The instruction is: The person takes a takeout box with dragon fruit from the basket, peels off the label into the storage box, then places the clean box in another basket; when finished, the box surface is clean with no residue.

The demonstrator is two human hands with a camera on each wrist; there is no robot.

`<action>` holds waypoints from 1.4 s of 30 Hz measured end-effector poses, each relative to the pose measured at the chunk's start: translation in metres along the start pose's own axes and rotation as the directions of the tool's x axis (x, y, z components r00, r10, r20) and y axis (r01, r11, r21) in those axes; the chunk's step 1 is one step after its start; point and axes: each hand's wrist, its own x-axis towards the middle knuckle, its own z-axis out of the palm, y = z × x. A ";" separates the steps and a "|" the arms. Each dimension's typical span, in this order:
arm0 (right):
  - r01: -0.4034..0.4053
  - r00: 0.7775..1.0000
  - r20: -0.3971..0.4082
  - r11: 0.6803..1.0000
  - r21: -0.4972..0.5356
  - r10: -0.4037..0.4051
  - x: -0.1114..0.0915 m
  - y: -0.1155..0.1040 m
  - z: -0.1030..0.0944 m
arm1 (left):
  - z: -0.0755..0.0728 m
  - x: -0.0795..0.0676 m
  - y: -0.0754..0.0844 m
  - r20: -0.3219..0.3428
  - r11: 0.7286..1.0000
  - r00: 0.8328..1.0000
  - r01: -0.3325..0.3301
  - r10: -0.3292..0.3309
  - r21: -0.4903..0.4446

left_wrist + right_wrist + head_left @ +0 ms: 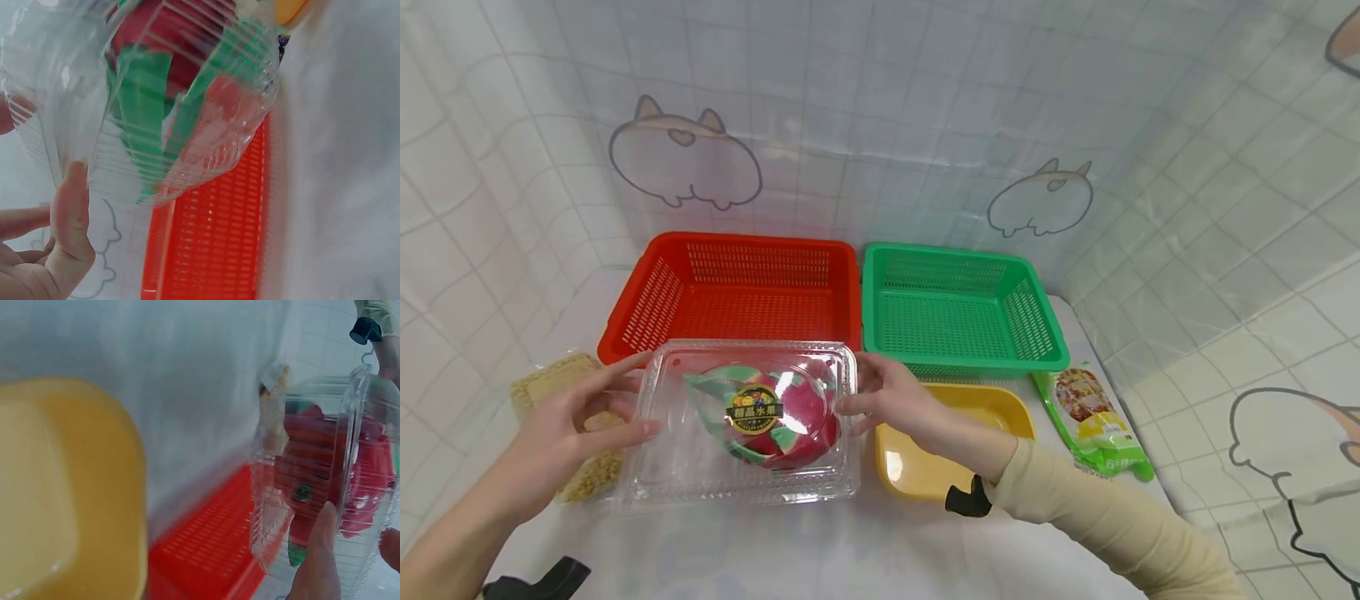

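A clear plastic clamshell fruit box (662, 450) hangs tilted between the two hands in the head view, raised over the table. Inside lies a red-and-green dragon fruit (808, 417), beneath a round black-and-gold label (754, 410) on the lid. My left hand (568, 429) holds the box by its left side; in the left wrist view the thumb (72, 209) presses on its edge. At the opposite side, my right hand (895, 400) grips the rim, its thumb (320, 550) against the ribbed wall in the right wrist view.
Behind the box stand a red basket (745, 310) and a green basket (943, 325), side by side. A yellow tray (917, 471) sits under the right forearm. Far right lies a green food packet (1093, 417); at left, clear packs of tan food (553, 379) lie partly behind the left hand.
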 end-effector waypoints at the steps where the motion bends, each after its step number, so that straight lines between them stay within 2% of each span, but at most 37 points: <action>1: -0.004 1.000 0.009 1.000 -0.006 0.004 0.000 0.003 0.001 | 0.001 -0.002 -0.002 0.002 1.000 1.000 0.009 -0.009 0.004; 4: -0.020 0.999 0.033 1.000 -0.011 0.020 0.001 0.011 0.003 | 0.006 -0.007 -0.008 0.011 1.000 1.000 0.014 -0.014 -0.020; 8: -0.038 0.995 0.088 0.999 -0.034 0.041 0.004 0.020 0.004 | 0.014 -0.010 -0.018 0.045 0.995 0.999 0.022 -0.018 -0.099; 13: -0.059 0.987 0.145 0.995 -0.074 0.070 0.011 0.031 0.005 | 0.022 -0.005 -0.031 0.148 0.977 0.984 0.123 -0.098 -0.173; 17: -0.087 0.984 0.142 0.988 -0.130 0.106 0.020 0.042 0.005 | 0.031 0.000 -0.038 0.217 0.966 0.965 0.187 -0.147 -0.180; 20: -0.075 0.986 0.134 0.976 -0.202 0.103 0.026 0.049 0.007 | 0.037 0.002 -0.038 0.234 0.968 0.960 0.196 -0.156 -0.158; 25: 0.000 0.991 0.124 0.944 -0.329 0.043 0.033 0.056 0.010 | 0.044 0.007 -0.035 0.203 0.982 0.969 0.163 -0.142 -0.091; 30: 0.026 0.992 0.122 0.906 -0.423 0.028 0.035 0.056 0.012 | 0.048 0.014 -0.035 0.190 0.991 0.974 0.130 -0.122 -0.030; 33: 0.032 0.992 0.123 0.888 -0.459 0.028 0.035 0.053 0.013 | 0.049 0.016 -0.036 0.195 0.991 0.973 0.132 -0.126 -0.016; 37: 0.038 0.992 0.123 0.872 -0.488 0.026 0.035 0.050 0.014 | 0.051 0.018 -0.037 0.198 0.989 0.970 0.137 -0.143 0.049; 42: 0.048 0.991 0.131 0.864 -0.501 0.021 0.037 0.051 0.015 | 0.054 0.020 -0.036 0.177 0.986 0.978 0.082 -0.108 0.147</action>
